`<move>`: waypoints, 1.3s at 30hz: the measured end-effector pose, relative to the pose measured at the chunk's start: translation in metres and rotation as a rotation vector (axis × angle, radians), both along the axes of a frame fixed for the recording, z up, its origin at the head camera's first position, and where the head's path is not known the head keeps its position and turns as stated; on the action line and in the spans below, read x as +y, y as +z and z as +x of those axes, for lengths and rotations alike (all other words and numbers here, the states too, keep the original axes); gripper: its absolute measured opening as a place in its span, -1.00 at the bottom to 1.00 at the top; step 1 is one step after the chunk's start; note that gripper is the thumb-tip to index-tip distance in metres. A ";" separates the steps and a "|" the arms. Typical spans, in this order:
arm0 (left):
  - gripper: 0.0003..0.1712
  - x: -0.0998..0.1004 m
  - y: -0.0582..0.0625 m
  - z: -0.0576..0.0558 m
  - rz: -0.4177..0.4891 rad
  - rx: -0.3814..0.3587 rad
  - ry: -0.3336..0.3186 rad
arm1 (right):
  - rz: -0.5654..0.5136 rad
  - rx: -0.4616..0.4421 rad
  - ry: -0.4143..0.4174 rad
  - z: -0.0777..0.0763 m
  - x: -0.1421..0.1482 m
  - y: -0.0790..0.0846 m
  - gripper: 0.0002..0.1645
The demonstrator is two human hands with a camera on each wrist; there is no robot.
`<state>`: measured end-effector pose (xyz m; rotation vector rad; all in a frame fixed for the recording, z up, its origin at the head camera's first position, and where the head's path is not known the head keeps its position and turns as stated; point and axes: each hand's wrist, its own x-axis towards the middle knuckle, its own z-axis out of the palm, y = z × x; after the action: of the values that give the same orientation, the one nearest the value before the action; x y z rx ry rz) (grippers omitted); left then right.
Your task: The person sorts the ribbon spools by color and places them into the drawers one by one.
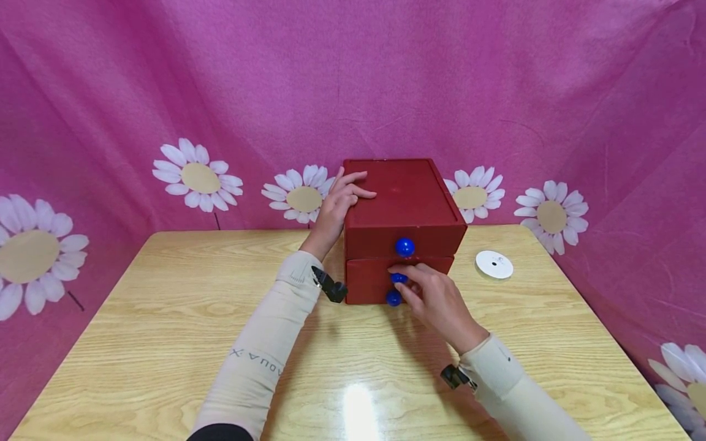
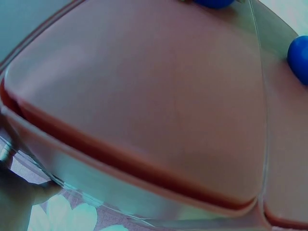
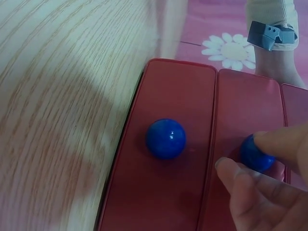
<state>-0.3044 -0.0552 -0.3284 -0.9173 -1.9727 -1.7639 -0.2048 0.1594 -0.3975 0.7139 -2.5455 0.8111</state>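
Your right hand is nearly closed, with thumb and finger pinching the round, shiny blue middle knob. That knob sits on the flat red middle drawer of a boxy red chest that looks like plastic. It is between the round blue top knob and the round blue bottom knob.

The knob is a ball, so it has no long side to match. The drawer's front is wider than it is tall and faces you, so straight out from it points toward your body. I think that line matters most. Your right hand is the nearer one, reaching in from the right. Your left hand lies with its fingers spread over the chest's left top edge, farther from the knob.
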 end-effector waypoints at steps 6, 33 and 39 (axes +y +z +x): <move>-0.59 -0.002 0.001 0.001 -0.007 -0.006 0.003 | -0.023 -0.006 0.001 -0.001 -0.002 0.000 -0.62; -0.58 -0.007 0.001 0.001 -0.033 -0.001 0.008 | -0.035 0.007 -0.050 -0.001 -0.003 0.000 -0.58; -0.58 -0.004 0.000 0.000 -0.029 -0.004 -0.009 | -0.121 -0.036 -0.099 0.002 0.000 -0.004 -0.59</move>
<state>-0.3043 -0.0590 -0.3280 -0.9336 -2.0048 -1.7473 -0.2031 0.1598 -0.4015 0.5352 -2.5164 0.9424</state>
